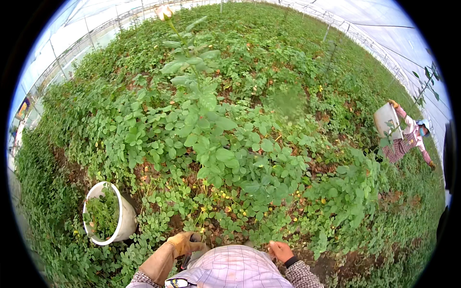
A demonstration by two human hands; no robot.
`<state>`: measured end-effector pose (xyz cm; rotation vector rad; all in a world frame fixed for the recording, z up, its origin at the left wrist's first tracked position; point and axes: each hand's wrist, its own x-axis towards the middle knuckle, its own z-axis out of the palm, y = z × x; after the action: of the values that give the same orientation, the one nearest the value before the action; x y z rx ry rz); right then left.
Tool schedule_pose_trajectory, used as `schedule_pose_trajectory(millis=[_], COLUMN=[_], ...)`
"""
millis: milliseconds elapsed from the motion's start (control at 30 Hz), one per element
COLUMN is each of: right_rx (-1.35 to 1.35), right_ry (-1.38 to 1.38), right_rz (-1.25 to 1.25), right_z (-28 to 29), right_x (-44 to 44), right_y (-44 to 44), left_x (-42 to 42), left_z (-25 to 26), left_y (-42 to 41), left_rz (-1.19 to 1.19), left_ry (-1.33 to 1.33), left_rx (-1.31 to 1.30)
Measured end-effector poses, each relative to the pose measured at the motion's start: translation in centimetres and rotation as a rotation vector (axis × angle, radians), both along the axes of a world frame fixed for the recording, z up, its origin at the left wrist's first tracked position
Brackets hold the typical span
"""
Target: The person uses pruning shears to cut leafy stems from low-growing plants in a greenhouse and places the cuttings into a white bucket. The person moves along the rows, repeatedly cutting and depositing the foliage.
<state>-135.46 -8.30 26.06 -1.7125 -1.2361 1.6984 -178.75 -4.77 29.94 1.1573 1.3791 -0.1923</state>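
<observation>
My left hand, in a tan work glove, is low in the view beside my checked shirt. Its fingers are curled by a dark object, too small and partly hidden to name. On the right side of my body my bare right hand has bent fingers near the leaves; whether it holds anything is not plain. In front of me rises a tall rose stem with a pale pink bloom. Left of my gloved hand a white bucket leans in the foliage, with cut leafy stems inside.
Low rose bushes surround me under a plastic-covered greenhouse. At the far right a co-worker in a hat and mask holds a white container. Bare soil shows at the lower right.
</observation>
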Motion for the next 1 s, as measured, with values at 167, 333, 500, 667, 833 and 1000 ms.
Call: schedule_pose_trajectory(millis=[167,333,500,667,833,1000], right_rx=[0.214,0.282,0.333,0.294,0.411,0.313], right_ry=[-0.253,-0.244,-0.338,-0.307,-0.417,-0.069], right_rz=[0.153,0.362,0.346,0.128,0.153,0.219], right_z=[-0.2,1.9,0.9,-0.3,-0.8,-5.0], right_x=[-3.7,-7.8,-6.6,-3.2,1.7,8.5], right_y=[1.9,-0.1,-4.7,-5.0,0.0,2.6], left_x=[4.1,13.7,20.7,26.5,28.9,36.6], left_z=[-2.3,-4.6,-5.0,-1.2,-6.5,-7.2], left_y=[3.2,4.3,3.4,3.6,7.2,8.3], left_rz=[0.579,0.584,0.311,0.539,0.475,0.416], left_ry=[-0.448,-0.704,-1.071,-0.838,-0.734,-0.633], left_rx=[0.277,0.336,-0.088,-0.237,0.006,-0.013])
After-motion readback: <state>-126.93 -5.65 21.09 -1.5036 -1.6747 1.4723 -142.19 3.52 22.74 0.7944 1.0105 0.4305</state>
